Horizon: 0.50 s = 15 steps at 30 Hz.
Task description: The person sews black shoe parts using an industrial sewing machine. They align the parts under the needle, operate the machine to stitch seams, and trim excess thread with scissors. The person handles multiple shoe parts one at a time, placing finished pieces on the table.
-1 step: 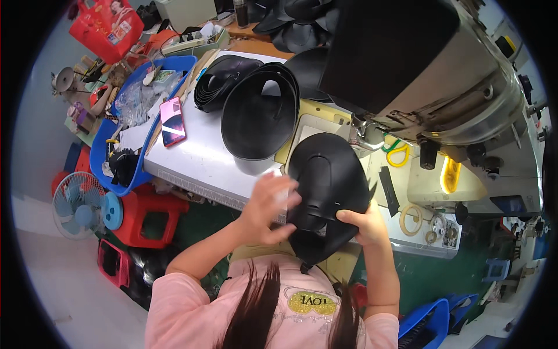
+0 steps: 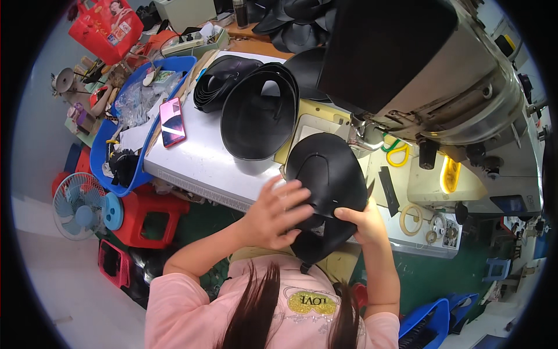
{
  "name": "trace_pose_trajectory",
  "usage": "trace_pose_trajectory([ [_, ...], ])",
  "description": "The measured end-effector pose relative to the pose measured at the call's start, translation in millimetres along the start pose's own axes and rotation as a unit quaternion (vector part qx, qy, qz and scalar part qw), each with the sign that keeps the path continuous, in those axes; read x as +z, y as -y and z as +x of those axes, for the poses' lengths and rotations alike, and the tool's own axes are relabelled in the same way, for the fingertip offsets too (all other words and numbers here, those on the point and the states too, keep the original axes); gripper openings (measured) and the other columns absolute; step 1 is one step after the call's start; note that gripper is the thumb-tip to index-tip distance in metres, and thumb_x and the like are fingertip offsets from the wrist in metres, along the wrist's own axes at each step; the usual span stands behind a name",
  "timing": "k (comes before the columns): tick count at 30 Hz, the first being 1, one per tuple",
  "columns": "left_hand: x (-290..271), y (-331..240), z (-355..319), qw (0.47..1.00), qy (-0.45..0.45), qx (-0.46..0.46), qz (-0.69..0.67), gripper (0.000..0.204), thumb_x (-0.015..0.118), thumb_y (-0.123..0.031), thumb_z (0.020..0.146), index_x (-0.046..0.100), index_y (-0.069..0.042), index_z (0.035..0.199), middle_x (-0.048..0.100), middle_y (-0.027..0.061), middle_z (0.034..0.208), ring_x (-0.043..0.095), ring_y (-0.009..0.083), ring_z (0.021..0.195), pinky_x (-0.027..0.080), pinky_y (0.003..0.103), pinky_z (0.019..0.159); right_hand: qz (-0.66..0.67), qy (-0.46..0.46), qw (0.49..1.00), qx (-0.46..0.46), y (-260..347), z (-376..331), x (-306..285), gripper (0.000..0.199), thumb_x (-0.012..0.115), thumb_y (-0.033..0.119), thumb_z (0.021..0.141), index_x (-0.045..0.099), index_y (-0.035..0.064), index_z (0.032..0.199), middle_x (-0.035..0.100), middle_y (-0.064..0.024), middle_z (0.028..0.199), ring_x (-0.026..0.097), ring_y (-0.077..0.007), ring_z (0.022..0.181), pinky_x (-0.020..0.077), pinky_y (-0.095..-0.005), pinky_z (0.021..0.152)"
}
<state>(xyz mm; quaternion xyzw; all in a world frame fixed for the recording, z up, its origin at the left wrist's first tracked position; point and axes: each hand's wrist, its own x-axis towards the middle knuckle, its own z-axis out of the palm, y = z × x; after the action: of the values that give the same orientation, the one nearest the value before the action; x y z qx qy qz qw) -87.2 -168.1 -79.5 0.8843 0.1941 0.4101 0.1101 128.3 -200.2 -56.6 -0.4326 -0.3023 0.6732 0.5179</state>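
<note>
A black, curved, leather-like piece [image 2: 332,171] with a stitched arch line and a few small slits is held above the near edge of the sewing table. My right hand [image 2: 366,224] grips its right side, thumb on top and the other fingers underneath. Beside that hand a thin dark pointed tip [image 2: 371,187] sticks up; its lower part is hidden. My left hand [image 2: 276,210], slightly blurred, has its fingers spread over the piece's left edge; whether they touch it I cannot tell. Behind it, on the white table [image 2: 200,168], stands a nested stack of similar black pieces [image 2: 256,125].
A sewing machine [image 2: 430,99] looms at the right, close beyond the piece. Left of the stack lies a pink phone [image 2: 172,122], beside a cluttered blue basket [image 2: 145,168]. Yellow-handled scissors [image 2: 397,156], a black strip [image 2: 388,189] and a ring [image 2: 411,220] lie on the right.
My left hand has shifted a little to the right, its fingers now farther over the black piece. The right hand and the piece have barely moved.
</note>
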Motion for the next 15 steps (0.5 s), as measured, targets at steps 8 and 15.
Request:
trace_pose_trajectory([
  [8, 19.4, 24.4, 57.4, 0.984, -0.015, 0.164, 0.074, 0.022, 0.057, -0.005, 0.067, 0.056, 0.000, 0.089, 0.056, 0.0140, 0.097, 0.055, 0.0275, 0.091, 0.048, 0.037, 0.075, -0.002, -0.017, 0.999, -0.027, 20.4, 22.5, 3.3, 0.031, 0.064, -0.002, 0.064, 0.056, -0.0015, 0.093, 0.060, -0.0081, 0.084, 0.058, -0.0147, 0.072, 0.0474, -0.0269, 0.069],
  [15, 28.0, 50.7, 101.7, 0.984, -0.078, 0.159, 0.032, 0.020, 0.060, 0.001, 0.060, 0.060, 0.002, 0.080, 0.058, 0.0144, 0.090, 0.057, 0.0281, 0.085, 0.049, 0.035, 0.070, 0.108, -0.079, 0.990, -0.040, 34.6, 39.1, -6.6, 0.040, 0.066, 0.002, 0.066, 0.050, 0.0016, 0.103, 0.058, -0.0074, 0.088, 0.057, -0.0165, 0.077, 0.0468, -0.0284, 0.072],
])
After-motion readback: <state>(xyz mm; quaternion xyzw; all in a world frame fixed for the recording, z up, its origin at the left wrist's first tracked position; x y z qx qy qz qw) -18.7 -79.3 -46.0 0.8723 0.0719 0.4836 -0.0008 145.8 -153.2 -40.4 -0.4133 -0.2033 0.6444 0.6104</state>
